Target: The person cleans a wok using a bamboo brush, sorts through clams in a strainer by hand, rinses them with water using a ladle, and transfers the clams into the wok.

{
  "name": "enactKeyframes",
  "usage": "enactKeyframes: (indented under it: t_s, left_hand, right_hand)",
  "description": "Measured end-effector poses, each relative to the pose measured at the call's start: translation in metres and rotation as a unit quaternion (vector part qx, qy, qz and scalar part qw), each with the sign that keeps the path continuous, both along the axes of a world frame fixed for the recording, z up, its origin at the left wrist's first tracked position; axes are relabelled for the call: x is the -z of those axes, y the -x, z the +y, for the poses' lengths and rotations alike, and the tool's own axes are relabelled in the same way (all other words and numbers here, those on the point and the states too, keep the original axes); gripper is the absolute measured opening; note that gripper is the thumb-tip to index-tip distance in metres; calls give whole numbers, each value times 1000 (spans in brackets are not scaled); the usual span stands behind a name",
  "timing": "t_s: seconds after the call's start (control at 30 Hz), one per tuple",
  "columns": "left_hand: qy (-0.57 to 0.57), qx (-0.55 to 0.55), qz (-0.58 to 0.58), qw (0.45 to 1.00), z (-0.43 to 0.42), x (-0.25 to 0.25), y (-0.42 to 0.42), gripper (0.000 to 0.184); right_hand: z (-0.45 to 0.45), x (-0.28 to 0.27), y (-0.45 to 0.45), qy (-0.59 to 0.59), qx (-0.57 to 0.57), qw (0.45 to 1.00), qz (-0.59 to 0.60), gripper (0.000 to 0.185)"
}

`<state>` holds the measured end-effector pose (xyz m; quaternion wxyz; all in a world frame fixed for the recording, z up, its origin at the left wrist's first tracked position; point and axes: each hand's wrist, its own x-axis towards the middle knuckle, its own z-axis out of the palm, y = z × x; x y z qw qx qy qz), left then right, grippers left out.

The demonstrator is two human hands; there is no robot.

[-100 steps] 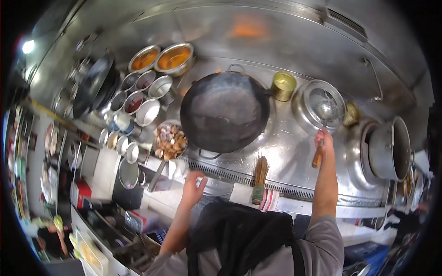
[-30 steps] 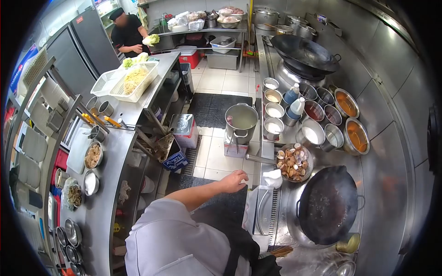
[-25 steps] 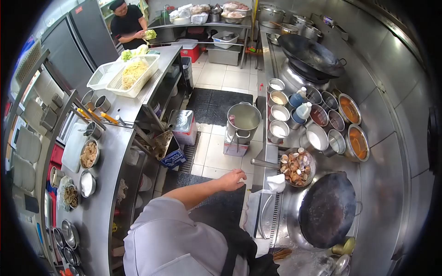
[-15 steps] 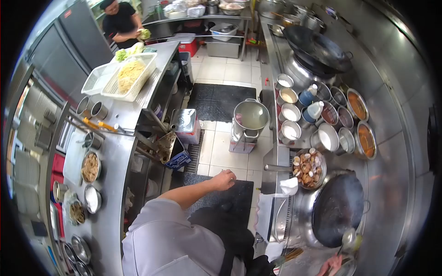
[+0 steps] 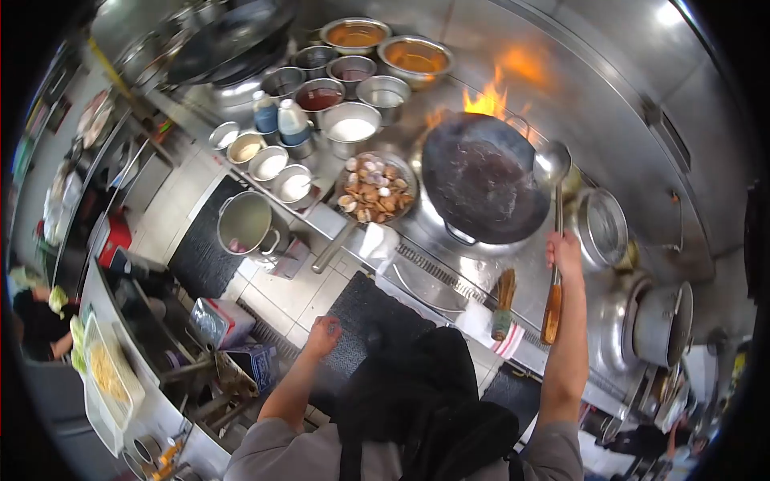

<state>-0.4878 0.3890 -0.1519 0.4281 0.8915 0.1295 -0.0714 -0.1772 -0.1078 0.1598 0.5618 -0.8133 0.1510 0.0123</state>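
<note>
Head view: right grip [image 5: 565, 252] closed round the shaft of a ladle [image 5: 552, 164], above its wooden end; bowl of the ladle up at the right edge of the wok [image 5: 485, 176], touching or just clear of the rim, cannot tell which. Wok sits on a round steel burner, dark inside with pale glints, wet-looking; flames [image 5: 488, 100] rise behind its far rim, orange reflection on the steel wall. Left grip [image 5: 323, 337] half open, fingers loosely curled, nothing seen in it; low on the left, well apart from the wok, out over the floor mat. Steel desk [image 5: 525, 263] under the lot. Left of the wok, near it, a strainer of clams [image 5: 375, 188], its handle jutting over the front edge; white cloth [image 5: 378, 240] just beside. In front of the wok, a brush [image 5: 503, 305] lies bristles away from the wearer, by a striped cloth [image 5: 508, 343]. Right of the ladle, a sieve [image 5: 603, 227] rests over a pan. Farther left, cups and bowls stand clustered, two with orange liquid at the back, bottles [image 5: 293, 120] among them. Stockpot [image 5: 245, 224] lower, off the desk.
</note>
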Motion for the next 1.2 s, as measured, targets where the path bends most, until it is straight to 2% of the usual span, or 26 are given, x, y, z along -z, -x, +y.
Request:
enactKeyframes:
  t_s: [0.07, 0.17, 0.23, 0.27, 0.3, 0.4, 0.47, 0.57, 0.6, 0.67, 0.73, 0.77, 0.8, 0.87, 0.9, 0.93, 0.97, 1.0, 1.03, 1.07, 1.13, 1.17, 1.2]
  left_hand:
    - [1, 28, -24, 999, 1, 8, -20, 31]
    - [5, -5, 9, 1000, -2, -6, -47, 31]
    - [6, -3, -12, 1000, 9, 8, -56, 31]
    - [4, 15, -39, 999, 16, 24, -55, 32]
    - [4, 11, 1, 1000, 19, 33, -56, 33]
    - [-19, 15, 113, 993, 25, 43, -57, 37]
    - [7, 4, 75, 997, 20, 44, -53, 38]
    - [17, 10, 87, 996, 21, 63, -49, 38]
    - [9, 33, 43, 998, 23, 84, -42, 23]
    - [-70, 177, 80, 978, 27, 88, -45, 16]
    - [-93, 223, 98, 965, 29, 89, -46, 16]
    - [-70, 192, 112, 972, 31, 93, -46, 16]
    - [-90, 209, 129, 965, 35, 92, -53, 13]
    - [-128, 235, 164, 950, 45, 87, -61, 18]
    - [-154, 276, -102, 943, 42, 82, -62, 5]
    - [1, 98, 105, 990, 37, 75, -68, 7]
    - [39, 68, 101, 992, 34, 68, -68, 8]
    - [78, -37, 138, 987, 29, 69, -63, 8]
    - [119, -149, 159, 969, 15, 49, -63, 9]
    - [120, -143, 156, 970, 1, 44, -61, 9]
    - [120, -124, 156, 973, -10, 31, -57, 9]
    - [81, -89, 151, 981, -20, 22, -56, 13]
    - [-19, -1, 72, 997, -27, 22, -57, 27]
  right_hand:
    - [-15, -12, 3, 44, -24, 997, -66, 14]
    - [-2, -35, 40, 12, 16, 994, -108, 22]
    - [-17, 11, 71, 40, 33, 998, -46, 30]
    - [-31, 55, 82, 109, 80, 990, -33, 37]
    - [-37, 79, 97, 227, 88, 969, -41, 39]
    - [-45, 122, 127, 190, 108, 975, -40, 40]
    - [-39, 114, 140, 139, 142, 980, -17, 41]
    - [-77, 146, 138, 90, 213, 972, -31, 43]
    - [-87, 137, 135, 73, 227, 971, -31, 43]
    - [-108, 97, 116, 40, 256, 965, -35, 43]
    - [-159, 109, 95, 171, 279, 942, -79, 40]
    - [-193, 122, 83, 213, 283, 931, -94, 35]
    - [-220, 131, 72, 255, 284, 918, -107, 31]
    - [-235, 96, 57, 227, 313, 920, -57, 34]
    - [-247, 94, 46, 215, 312, 925, -39, 34]
    - [-263, 93, 38, 201, 310, 929, -22, 35]
    - [-279, 92, 25, 187, 307, 933, -10, 36]
    - [-292, 95, 10, 188, 310, 932, 3, 36]
    - [-304, 102, -5, 188, 312, 931, 18, 36]
    - [-314, 114, -14, 186, 316, 929, 39, 36]
    - [-336, 135, -33, 84, 275, 955, 73, 34]
    - [-345, 146, -35, 34, 256, 962, 92, 34]
    - [-350, 153, -35, -93, 264, 957, 77, 33]
